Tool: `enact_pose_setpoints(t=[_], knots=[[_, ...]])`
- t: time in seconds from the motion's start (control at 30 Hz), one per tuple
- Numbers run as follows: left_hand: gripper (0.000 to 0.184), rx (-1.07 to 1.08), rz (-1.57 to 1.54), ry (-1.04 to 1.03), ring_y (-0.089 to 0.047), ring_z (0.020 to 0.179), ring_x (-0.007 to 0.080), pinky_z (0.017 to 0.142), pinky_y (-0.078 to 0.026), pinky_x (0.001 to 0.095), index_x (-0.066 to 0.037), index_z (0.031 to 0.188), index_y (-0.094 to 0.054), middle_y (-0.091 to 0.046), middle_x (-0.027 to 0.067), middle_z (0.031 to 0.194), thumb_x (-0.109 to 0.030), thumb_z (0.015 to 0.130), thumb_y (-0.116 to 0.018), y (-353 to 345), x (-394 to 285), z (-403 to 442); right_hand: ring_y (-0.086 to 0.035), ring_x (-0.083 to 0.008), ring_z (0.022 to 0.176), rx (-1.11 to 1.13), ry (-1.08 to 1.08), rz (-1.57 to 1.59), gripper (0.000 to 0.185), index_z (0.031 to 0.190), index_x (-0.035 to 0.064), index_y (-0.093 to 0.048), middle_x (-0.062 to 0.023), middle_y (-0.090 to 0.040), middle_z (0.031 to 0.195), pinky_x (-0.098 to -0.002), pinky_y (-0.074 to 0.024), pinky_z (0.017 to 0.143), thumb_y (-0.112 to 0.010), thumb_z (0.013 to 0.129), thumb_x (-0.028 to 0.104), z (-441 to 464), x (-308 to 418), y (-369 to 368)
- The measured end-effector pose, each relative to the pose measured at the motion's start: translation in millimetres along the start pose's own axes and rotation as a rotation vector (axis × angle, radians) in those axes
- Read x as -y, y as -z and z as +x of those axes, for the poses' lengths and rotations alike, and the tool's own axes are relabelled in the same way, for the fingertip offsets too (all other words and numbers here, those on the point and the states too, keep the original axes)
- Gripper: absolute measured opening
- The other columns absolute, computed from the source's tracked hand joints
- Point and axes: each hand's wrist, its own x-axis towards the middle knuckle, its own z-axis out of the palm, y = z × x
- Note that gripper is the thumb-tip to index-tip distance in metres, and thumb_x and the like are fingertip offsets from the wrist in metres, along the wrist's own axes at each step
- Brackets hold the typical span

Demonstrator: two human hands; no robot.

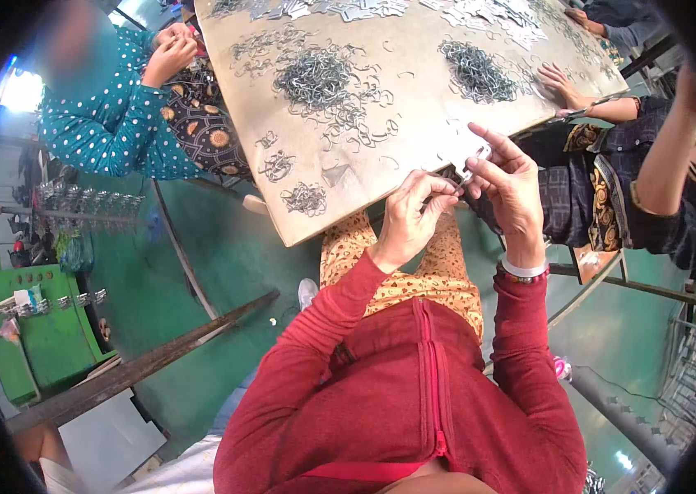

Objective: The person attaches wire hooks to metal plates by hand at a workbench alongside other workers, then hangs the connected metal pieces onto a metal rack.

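Note:
Both my hands are close together over the near edge of the tan table (pixel 422 107). My right hand (pixel 506 177) pinches a small shiny metal piece (pixel 474 161) between thumb and fingers, its index finger raised. My left hand (pixel 414 216) has thumb and fingertips pressed together just left of that piece; what they grip is too small to make out. Beyond my hands lie a pile of small curved metal hooks (pixel 315 78) and a darker pile of hooks (pixel 479 70). Small clusters of hooks (pixel 305 199) sit near the left corner.
Flat metal plates (pixel 488 16) lie at the table's far side. A person in a dotted teal top (pixel 109 123) sits at the left. Another person's hand (pixel 560 84) rests on the table at the right. A wooden bar (pixel 142 362) crosses the lower left.

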Motion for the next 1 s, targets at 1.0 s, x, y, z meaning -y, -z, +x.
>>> enact_pose_setpoints(t=[1.0], knots=[[0.009, 0.287, 0.948, -0.332, -0.056, 0.08, 0.0261, 0.073, -0.046, 0.0352, -0.004, 0.09, -0.054, -0.059, 0.01, 0.084, -0.012, 0.085, -0.054, 62.8, 208.8, 250.0, -0.056, -0.0066, 0.069, -0.197, 0.094, -0.119, 0.017, 0.087, -0.0022, -0.065, -0.0033, -0.064, 0.079, -0.0191, -0.0457, 0.062, -0.071, 0.072, -0.006, -35.6, -19.2, 21.4]])
